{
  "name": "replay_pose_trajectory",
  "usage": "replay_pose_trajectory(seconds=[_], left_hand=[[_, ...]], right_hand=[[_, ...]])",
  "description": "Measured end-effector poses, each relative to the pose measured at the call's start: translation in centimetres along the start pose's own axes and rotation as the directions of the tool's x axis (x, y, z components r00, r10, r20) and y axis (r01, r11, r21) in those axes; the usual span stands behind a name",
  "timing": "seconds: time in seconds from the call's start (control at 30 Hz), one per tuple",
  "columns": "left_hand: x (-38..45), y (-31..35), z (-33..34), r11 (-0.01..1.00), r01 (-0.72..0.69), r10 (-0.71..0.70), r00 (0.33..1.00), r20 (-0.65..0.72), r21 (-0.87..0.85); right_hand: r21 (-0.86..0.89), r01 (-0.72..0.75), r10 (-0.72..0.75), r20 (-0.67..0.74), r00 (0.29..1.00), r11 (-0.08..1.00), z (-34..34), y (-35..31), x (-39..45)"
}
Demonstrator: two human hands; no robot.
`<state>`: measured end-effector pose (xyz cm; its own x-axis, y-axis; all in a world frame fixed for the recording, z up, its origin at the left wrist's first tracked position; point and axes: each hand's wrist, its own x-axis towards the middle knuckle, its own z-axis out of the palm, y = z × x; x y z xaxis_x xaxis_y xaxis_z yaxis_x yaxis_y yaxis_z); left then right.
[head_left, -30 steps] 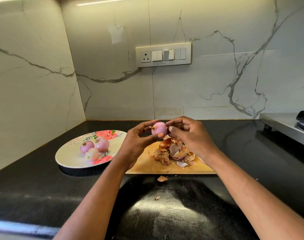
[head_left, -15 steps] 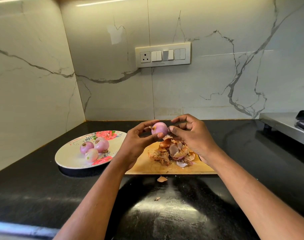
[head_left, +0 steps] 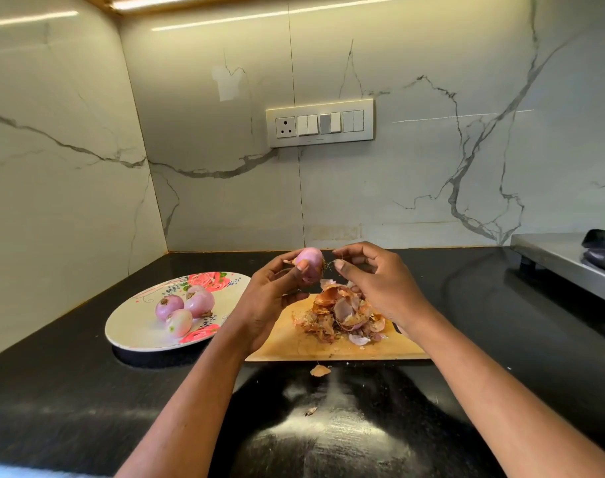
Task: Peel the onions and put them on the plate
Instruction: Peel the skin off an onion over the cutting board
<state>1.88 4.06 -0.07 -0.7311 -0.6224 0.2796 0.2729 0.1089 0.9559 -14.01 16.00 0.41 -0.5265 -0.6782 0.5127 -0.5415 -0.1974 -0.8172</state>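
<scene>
White round plate w/ pink flowers (head_left: pixel 128 326), far left, holds 3 peeled pink onions (head_left: pixel 184 307). Left hand (head_left: pixel 271 300) grips a small pink onion (head_left: pixel 310 264) above the tan wood board (head_left: pixel 294 346), long axis left-right, roots pointing right. Right hand (head_left: pixel 376 281) pinches the root hairs.

right hand (head_left: pixel 376 281) off onion (head_left: pixel 309 267), pinching roots
</scene>
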Motion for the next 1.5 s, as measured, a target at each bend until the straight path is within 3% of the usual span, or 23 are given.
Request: replay_pose_trajectory(seconds=[0.13, 0.23, 0.43, 0.67, 0.93, 0.97, 1.03, 1.07, 1.13, 1.27, 1.5], left_hand=[[0.1, -0.2, -0.1, 1.000, 0.005, -0.005, 1.000, 0.002, -0.026], [0.2, -0.2, -0.1, 0.999, 0.011, -0.010, 1.000, 0.029, -0.051], [0.3, -0.4, 0.0, 0.997, 0.020, -0.014, 0.998, 0.069, -0.079], [0.3, -0.3, 0.0, 0.995, 0.026, -0.019, 0.998, 0.068, -0.099], [0.2, -0.3, -0.1, 0.996, 0.009, -0.010, 1.000, -0.009, -0.088], [0.2, -0.3, -0.1, 0.996, 0.009, -0.011, 1.000, -0.020, -0.084], [0.2, -0.3, -0.1, 0.997, 0.009, -0.012, 1.000, -0.029, -0.081], [0.2, -0.3, -0.1, 0.997, 0.009, -0.012, 0.999, -0.033, -0.078], [0.2, -0.3, 0.0, 0.998, 0.011, -0.013, 0.999, -0.037, -0.068], [0.1, -0.3, 0.2, 0.997, 0.005, -0.005, 1.000, -0.009, -0.072], [-0.1, 0.0, 0.4, 0.996, -0.007, 0.011, 0.999, 0.050, -0.085]], right_hand=[[0.165, -0.007, -0.007, 0.081, 0.997, 0.986, 0.2, -0.6, -0.3], [0.161, 0.048, -0.065, 0.100, 0.993, 0.986, 0.5, -0.6, -0.4], [0.141, 0.103, -0.105, 0.010, 0.994, 0.985, 0.8, -0.3, -0.3], [0.168, 0.020, -0.026, 0.033, 0.999, 0.986, 1.3, 0.0, -0.3], [0.414, -0.099, 0.088, 0.046, 0.995, 0.905, 0.6, -1.2, -0.4], [0.363, -0.073, 0.075, 0.009, 0.997, 0.929, 0.4, -1.1, -0.3], [0.038, 0.014, -0.011, -0.062, 0.998, 0.999, 0.2, -0.5, -0.2], [-0.132, 0.041, -0.048, -0.049, 0.998, 0.990, 0.3, -0.2, -0.3], [-0.251, 0.060, -0.059, 0.009, 0.998, 0.966, 0.7, 0.1, -0.4], [-0.071, 0.103, -0.098, 0.071, 0.993, 0.992, 1.4, -0.5, -0.9], [0.122, 0.078, -0.071, -0.063, 0.996, 0.989, 1.8, 0.1, -0.6]])
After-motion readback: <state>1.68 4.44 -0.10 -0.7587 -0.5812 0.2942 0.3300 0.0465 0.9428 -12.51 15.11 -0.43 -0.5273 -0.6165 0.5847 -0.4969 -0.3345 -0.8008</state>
